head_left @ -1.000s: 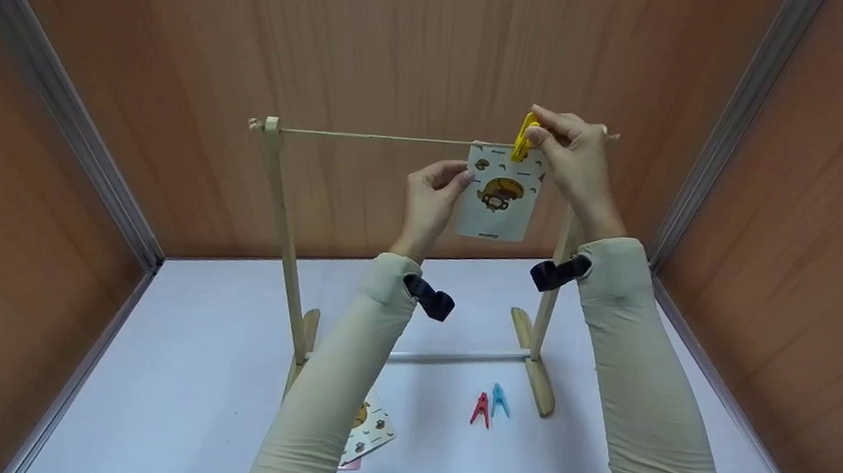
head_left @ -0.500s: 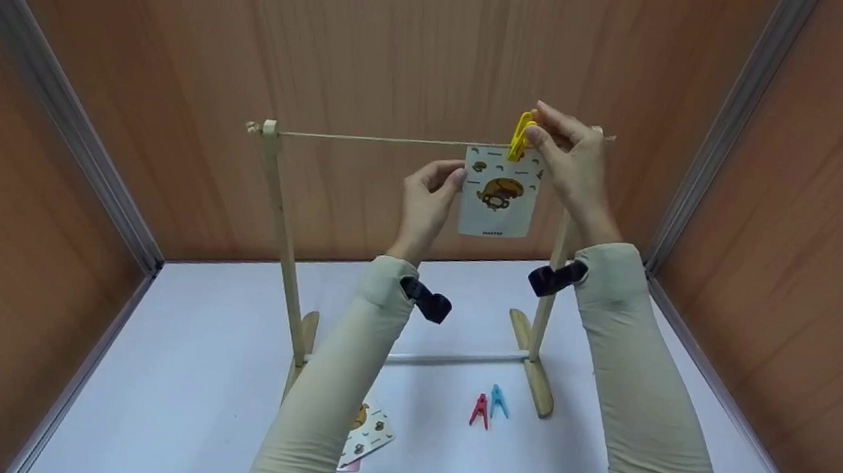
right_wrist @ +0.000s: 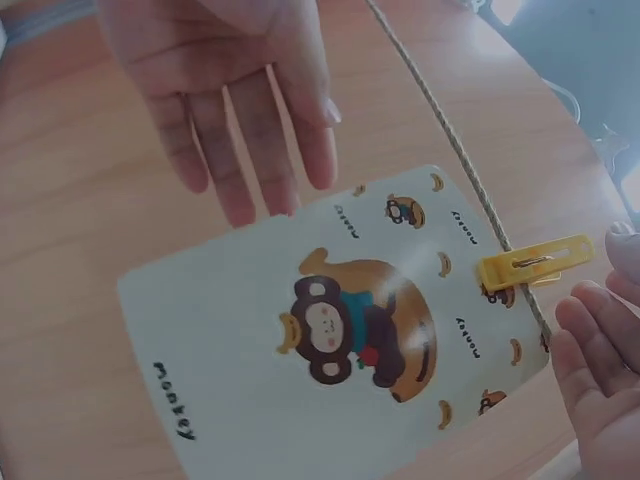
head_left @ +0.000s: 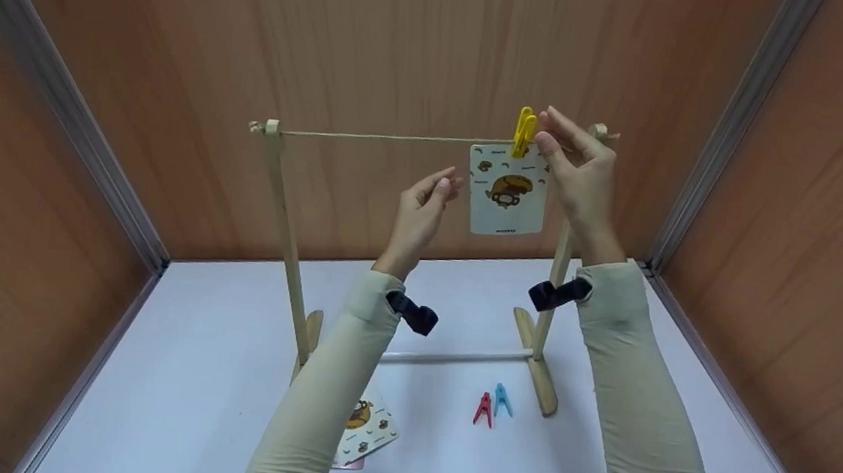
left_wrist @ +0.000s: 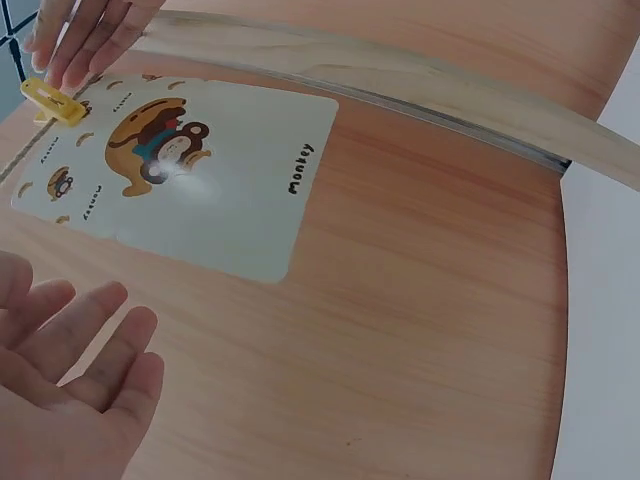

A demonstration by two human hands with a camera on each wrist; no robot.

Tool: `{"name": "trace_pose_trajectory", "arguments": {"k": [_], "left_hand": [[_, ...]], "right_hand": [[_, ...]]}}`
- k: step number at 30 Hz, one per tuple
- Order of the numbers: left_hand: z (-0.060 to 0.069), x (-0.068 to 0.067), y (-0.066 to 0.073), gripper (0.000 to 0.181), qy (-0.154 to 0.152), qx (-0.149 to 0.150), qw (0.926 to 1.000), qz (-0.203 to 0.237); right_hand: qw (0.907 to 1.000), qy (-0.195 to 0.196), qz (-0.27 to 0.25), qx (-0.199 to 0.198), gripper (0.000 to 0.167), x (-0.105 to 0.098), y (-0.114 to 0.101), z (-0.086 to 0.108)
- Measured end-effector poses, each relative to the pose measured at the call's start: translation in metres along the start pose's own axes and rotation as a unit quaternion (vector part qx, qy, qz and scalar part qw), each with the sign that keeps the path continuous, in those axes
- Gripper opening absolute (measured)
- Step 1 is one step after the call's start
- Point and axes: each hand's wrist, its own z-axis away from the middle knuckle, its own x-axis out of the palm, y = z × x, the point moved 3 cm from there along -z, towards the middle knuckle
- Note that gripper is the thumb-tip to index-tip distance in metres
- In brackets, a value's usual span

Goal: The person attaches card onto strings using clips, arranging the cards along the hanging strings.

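Observation:
A white monkey card [head_left: 508,212] hangs from the rope [head_left: 399,138] under a yellow clothespin [head_left: 524,133], which clamps its top edge. Just right of the clothespin is my right hand [head_left: 584,176], fingers parted and off it; the right wrist view shows a gap between the fingers and the clothespin [right_wrist: 535,263]. My left hand [head_left: 418,217] is left of the card with nothing in it. In the left wrist view its fingers [left_wrist: 105,350] are loosely bent, apart from the card [left_wrist: 220,190].
The rope runs between two wooden posts [head_left: 282,233] joined low down by a white bar [head_left: 457,357]. On the white table [head_left: 178,368] lie a red clothespin [head_left: 483,409], a blue clothespin [head_left: 503,400] and more cards [head_left: 370,432], partly behind my left sleeve.
My left hand has let go of the card's left edge and moved slightly left and down. My right hand has released the yellow clothespin and shifted right.

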Motion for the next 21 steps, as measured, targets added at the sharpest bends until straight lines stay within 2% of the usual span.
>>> {"name": "trace_pose_trajectory", "arguments": {"k": [9, 14, 21], "left_hand": [[0.017, -0.012, -0.016, 0.04, -0.032, -0.007, 0.9993, -0.015], [0.027, -0.017, -0.023, 0.041, -0.045, -0.014, 0.9986, -0.022], [0.04, -0.025, -0.037, 0.042, -0.045, -0.034, 0.9975, -0.043]], "right_hand": [[0.9997, 0.003, -0.019, 0.013, 0.038, -0.003, 0.012, 0.021], [0.9984, -0.006, -0.047, 0.031, 0.038, -0.004, 0.02, 0.033], [0.995, -0.017, -0.057, 0.081, 0.041, -0.006, 0.035, 0.053]]}}
